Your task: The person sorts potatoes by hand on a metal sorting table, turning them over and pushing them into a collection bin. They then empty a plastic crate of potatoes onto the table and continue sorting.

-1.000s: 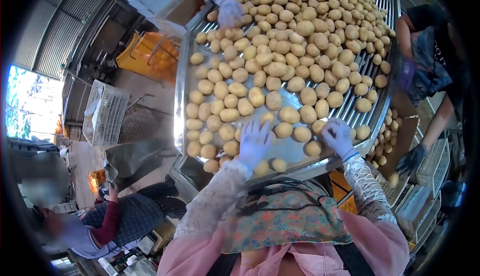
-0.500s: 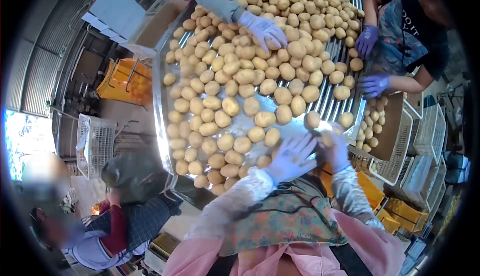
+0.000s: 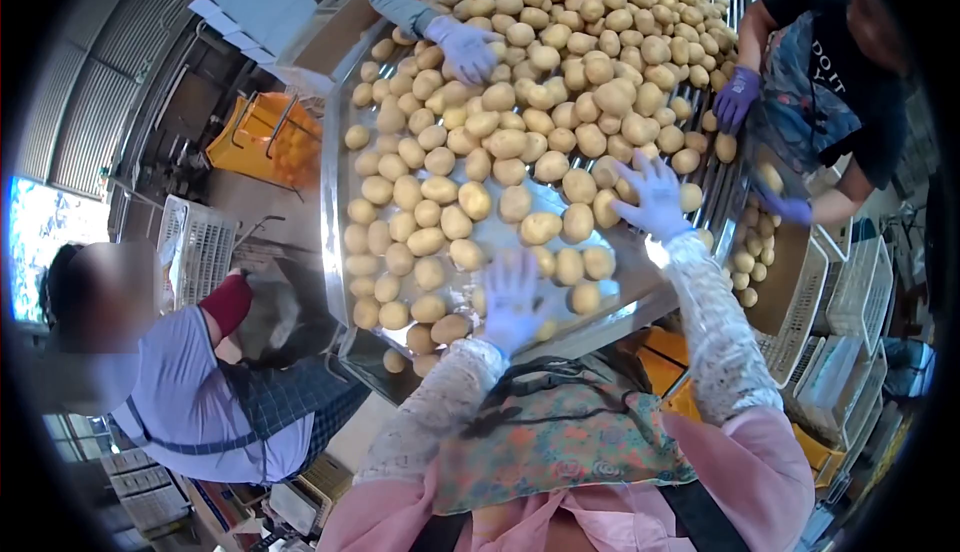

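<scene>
Potatoes [image 3: 515, 202] lie heaped over a shiny metal sorting table [image 3: 630, 252], densest toward its far end. My left hand [image 3: 513, 302], in a pale purple glove, is open with fingers spread among the potatoes near the front edge; it is slightly blurred. Farther forward and to the right, my right hand [image 3: 655, 197] reaches out, also gloved and open. Its fingertips are beside or touching potatoes near the metal rollers [image 3: 712, 167], and I see nothing gripped in it.
Across the table a co-worker's gloved hand [image 3: 465, 49] rests on the potatoes. At the right a co-worker [image 3: 825, 82] has a hand by a box of potatoes [image 3: 748, 252]. Another person [image 3: 200, 382] bends at the left. White crates [image 3: 860, 282] and an orange bin [image 3: 250, 142] stand around.
My right hand has moved forward from the front edge and opened out over the potatoes. My left hand has shifted left. The person at the left has come closer, and the co-workers' hands have moved.
</scene>
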The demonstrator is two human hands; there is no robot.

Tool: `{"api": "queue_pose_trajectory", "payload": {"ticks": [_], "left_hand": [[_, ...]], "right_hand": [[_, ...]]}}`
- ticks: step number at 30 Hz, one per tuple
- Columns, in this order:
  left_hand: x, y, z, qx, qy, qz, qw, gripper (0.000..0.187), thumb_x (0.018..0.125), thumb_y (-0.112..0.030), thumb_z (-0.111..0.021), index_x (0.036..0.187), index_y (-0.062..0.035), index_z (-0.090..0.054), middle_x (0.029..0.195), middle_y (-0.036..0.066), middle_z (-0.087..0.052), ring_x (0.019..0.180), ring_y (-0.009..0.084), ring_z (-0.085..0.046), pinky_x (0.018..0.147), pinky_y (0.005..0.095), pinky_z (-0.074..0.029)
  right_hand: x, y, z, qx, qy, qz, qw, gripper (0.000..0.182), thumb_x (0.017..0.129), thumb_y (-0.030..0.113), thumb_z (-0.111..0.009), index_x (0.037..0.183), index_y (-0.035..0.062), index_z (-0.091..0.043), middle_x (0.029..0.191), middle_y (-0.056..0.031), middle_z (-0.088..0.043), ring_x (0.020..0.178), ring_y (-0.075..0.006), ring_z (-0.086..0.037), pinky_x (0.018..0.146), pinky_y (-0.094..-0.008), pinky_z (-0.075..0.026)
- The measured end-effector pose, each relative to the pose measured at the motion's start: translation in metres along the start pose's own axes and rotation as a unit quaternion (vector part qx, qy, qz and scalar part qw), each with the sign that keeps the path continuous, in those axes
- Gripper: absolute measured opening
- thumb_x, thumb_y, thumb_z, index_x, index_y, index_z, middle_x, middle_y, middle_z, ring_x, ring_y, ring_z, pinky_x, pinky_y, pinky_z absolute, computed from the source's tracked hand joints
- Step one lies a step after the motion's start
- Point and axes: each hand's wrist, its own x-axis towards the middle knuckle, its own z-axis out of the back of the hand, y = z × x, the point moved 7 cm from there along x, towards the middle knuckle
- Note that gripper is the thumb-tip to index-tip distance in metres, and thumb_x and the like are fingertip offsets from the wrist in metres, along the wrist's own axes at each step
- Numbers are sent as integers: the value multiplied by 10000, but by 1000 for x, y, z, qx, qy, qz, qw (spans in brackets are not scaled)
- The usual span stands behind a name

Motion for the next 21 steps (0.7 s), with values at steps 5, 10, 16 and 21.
{"api": "queue_pose_trajectory", "payload": {"ticks": [5,10,16,21], "left_hand": [[-57,34,14,-35,104,-236,966,710,926,-395,-654,1525,-89,-425,1541,279,-369,1428,489,-332,1183,577,-251],[-53,147,19,80,-34,95,992,671,902,-419,-693,1420,-28,-521,1531,304,-390,1428,481,-374,1201,604,-224],[11,5,-6,66,88,7,994,775,913,-513,-639,1515,-63,-449,1570,279,-371,1487,406,-323,1210,643,-166],[2,-29,-7,-112,77,-215,967,744,902,-491,-644,1511,-102,-467,1549,201,-431,1446,429,-361,1190,646,-202]], "right_hand": [[-23,60,-38,-5,19,-9,1000,688,780,615,-701,1419,387,-586,1562,-148,-432,1388,-540,-346,1116,-719,-250],[-76,151,-15,113,74,236,962,472,809,466,-748,1238,272,-720,1398,-144,-579,1272,-442,-523,1086,-626,-382],[69,19,22,203,-77,-63,974,287,911,304,-697,1063,60,-704,1062,-150,-711,1010,-329,-678,838,-438,-544],[113,-49,-34,48,-10,-230,972,837,811,555,-685,1502,133,-472,1498,-140,-486,1202,-388,-589,1027,-473,-477]]}}
